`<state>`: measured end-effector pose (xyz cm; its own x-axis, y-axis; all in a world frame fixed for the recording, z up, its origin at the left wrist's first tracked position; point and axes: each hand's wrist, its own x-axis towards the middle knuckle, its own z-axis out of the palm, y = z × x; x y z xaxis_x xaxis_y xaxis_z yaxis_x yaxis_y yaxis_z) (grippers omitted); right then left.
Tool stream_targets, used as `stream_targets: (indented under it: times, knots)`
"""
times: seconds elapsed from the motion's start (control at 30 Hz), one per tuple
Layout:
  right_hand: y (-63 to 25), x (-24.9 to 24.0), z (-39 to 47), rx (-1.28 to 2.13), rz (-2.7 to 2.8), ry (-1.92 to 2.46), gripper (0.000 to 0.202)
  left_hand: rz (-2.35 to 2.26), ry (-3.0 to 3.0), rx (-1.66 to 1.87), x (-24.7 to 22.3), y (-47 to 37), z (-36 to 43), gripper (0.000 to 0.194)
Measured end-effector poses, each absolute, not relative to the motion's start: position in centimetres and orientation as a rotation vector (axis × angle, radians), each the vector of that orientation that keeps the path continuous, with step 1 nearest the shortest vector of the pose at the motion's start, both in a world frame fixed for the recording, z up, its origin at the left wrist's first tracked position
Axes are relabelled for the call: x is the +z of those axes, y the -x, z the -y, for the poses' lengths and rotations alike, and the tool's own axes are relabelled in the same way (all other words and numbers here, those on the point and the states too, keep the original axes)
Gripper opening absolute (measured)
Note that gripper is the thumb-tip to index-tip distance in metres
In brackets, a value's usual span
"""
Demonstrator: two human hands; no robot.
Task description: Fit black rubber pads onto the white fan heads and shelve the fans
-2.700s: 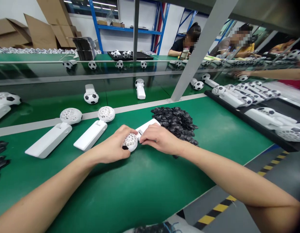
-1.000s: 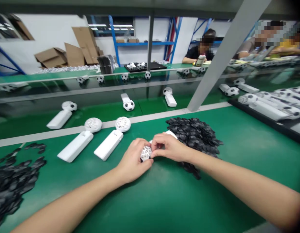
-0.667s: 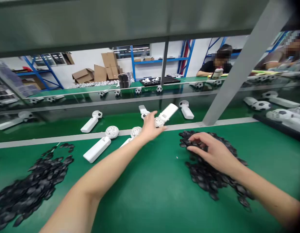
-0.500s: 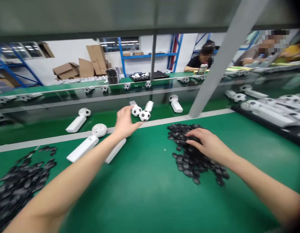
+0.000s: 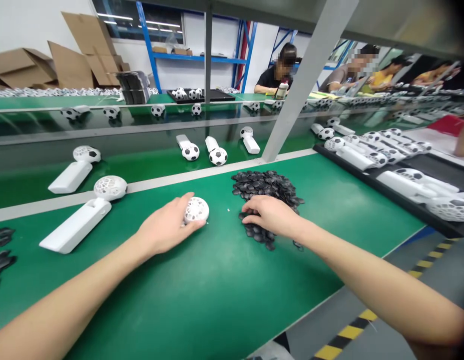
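A green counter point(image 5: 179, 305) takes up most of the near part of the view. Along its far side runs a glossy conveyor belt point(image 5: 141, 155), on which several handheld fans with football pattern are lying; two of them rest close together near the middle. A slanted grey post point(image 5: 309, 82) stands at the border of the belt. Beyond the belt, a co-worker in a black shirt point(image 5: 267, 80) bends over the work. At the right there is a black tray point(image 5: 367, 181), which carries many fans in rows.

On the counter, at the left, lies one white handheld fan point(image 5: 76, 225), its handle directed toward the person and its round head over the pale border strip. Right of the middle spreads a pile of black pieces point(image 5: 269, 182), thin and flat.

The left hand point(image 5: 166, 227) is on the counter, left of this pile. Its fingers grasp a white fan head point(image 5: 196, 210) from the left side, with the openwork face upward; the hand hides what is under it. The right hand point(image 5: 271, 214) is over the near part of the pile, with curved fingers; I cannot tell whether they pinch a piece. Between the hands lies a tiny white bit point(image 5: 228, 210).
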<state>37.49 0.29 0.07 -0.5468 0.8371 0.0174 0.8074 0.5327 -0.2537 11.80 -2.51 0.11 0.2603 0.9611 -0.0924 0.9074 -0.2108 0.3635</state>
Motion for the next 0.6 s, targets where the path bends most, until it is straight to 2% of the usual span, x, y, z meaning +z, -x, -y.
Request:
stream_targets:
  times: [0.13,0.33,0.47,0.6]
  knots:
    - [-37.1,-0.4,-0.4,0.381,2.6,1.478,0.006,-1.531,-2.223,0.164,0.0,-13.7,3.6,0.077]
    - [-36.3,-0.2,-0.7,0.633,2.609,1.393,0.007,-1.585,-2.266,0.205,-0.2,-14.2,4.1,0.075]
    - [-36.1,0.1,0.4,0.587,2.571,1.237,0.013,-1.524,-2.324,0.234,-0.3,-14.0,4.2,0.07]
    - [-35.8,0.8,2.3,0.605,2.475,1.087,0.01,-1.528,-2.318,0.215,-0.3,-14.1,4.2,0.071]
